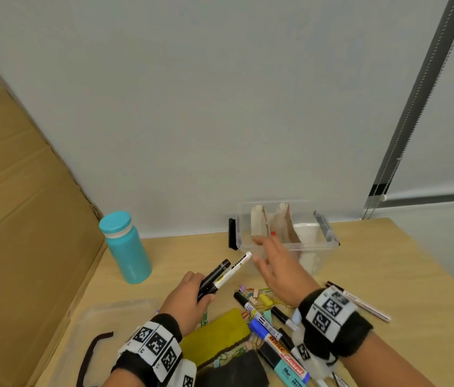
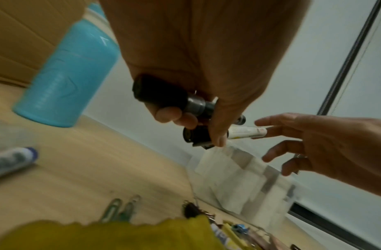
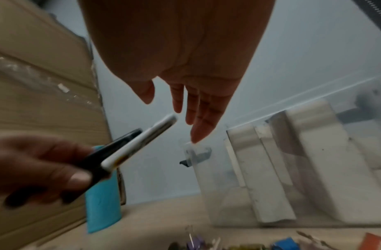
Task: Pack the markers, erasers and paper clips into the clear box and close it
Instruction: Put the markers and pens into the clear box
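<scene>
Here left hand (image 1: 189, 292) grips markers (image 1: 227, 272); right fingers (image 1: 262, 268) just beside.

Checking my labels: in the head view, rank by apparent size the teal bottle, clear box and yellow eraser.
1. clear box
2. teal bottle and yellow eraser: look alike, and the eraser lies nearer the camera, so unranked.

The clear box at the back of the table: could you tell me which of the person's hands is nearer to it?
Right. The right hand, fingers spread, reaches to the clear box's near wall; the left hand holds two markers further back, short of it.
</scene>
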